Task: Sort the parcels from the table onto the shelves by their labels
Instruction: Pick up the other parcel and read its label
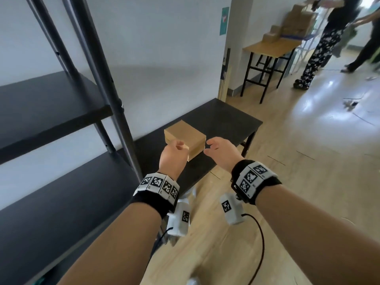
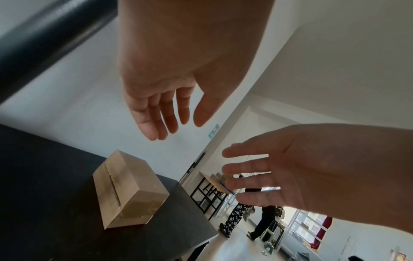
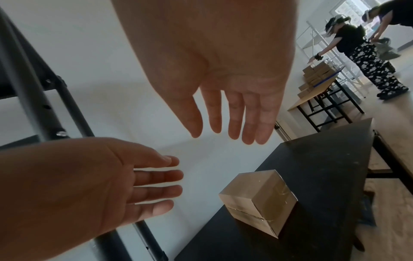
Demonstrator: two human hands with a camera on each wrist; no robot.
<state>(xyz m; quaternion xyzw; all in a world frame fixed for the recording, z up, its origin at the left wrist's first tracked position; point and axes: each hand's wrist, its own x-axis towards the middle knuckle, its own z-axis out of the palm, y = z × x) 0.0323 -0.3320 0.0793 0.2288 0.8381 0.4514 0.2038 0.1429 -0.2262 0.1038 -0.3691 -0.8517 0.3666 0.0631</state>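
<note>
A single brown cardboard parcel lies on the low black table; the same parcel shows taped seams in the left wrist view, and the parcel sits near the table's edge in the right wrist view. No label is visible on it. My left hand hovers above and in front of its near left corner, fingers spread and holding nothing. My right hand hovers just right of the parcel, fingers straight, also holding nothing. Both hands, left hand and right hand, are apart from the parcel.
A black shelving unit with grey posts stands at the left, its boards bare. Further back a wooden table carries stacked boxes. Two people stand at the far right. A cable lies on the floor.
</note>
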